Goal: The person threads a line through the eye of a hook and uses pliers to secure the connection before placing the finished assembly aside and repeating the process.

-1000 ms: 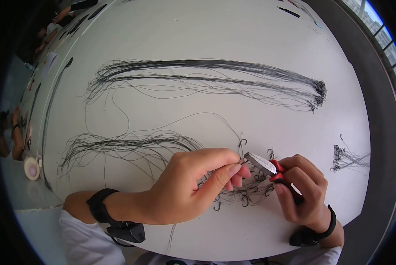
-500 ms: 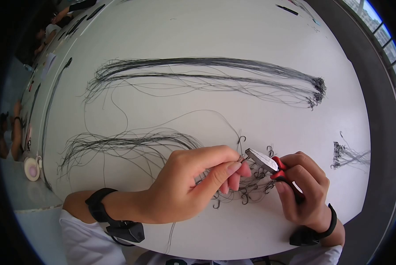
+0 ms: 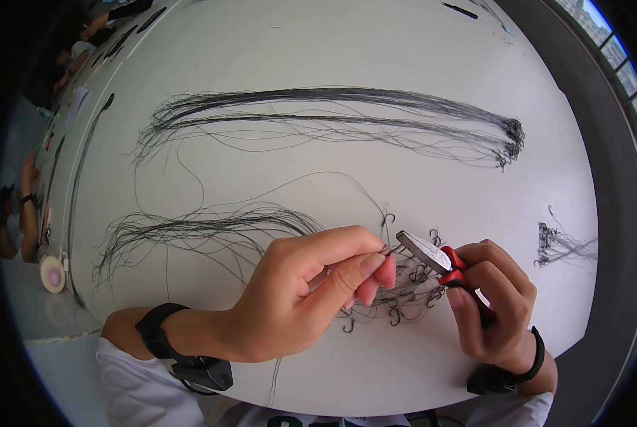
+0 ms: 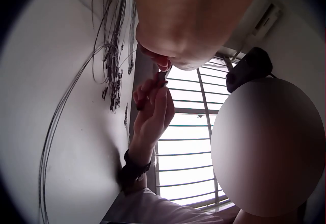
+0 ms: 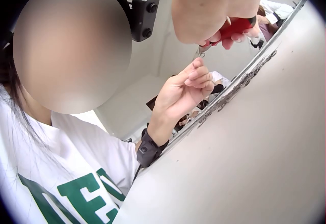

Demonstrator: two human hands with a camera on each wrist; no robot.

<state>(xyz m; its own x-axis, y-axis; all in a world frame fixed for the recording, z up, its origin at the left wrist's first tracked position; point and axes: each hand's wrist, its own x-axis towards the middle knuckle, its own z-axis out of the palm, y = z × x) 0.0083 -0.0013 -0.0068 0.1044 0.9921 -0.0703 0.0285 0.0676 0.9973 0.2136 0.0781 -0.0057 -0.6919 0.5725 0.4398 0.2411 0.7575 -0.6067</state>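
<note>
Between thumb and forefinger, the left hand pinches a small dark hook, mostly hidden by the fingertips. The right hand grips red-handled pliers, whose metal nose points up and left, just right of the left fingertips. Whether the nose touches the hook cannot be told. In the right wrist view a small curved piece shows between the left fingertips and the pliers. Loose hooks with dark lines lie on the table under and beside both hands.
A long bundle of lines ending in hooks stretches across the white table. Another bundle lies left of the hands, a smaller one at the right. A black pen lies at the back; a round pale object stands at left.
The pliers' nose has moved slightly up and away from the left fingertips, and the right hand has shifted a little to the right. The left hand keeps its pinch.
</note>
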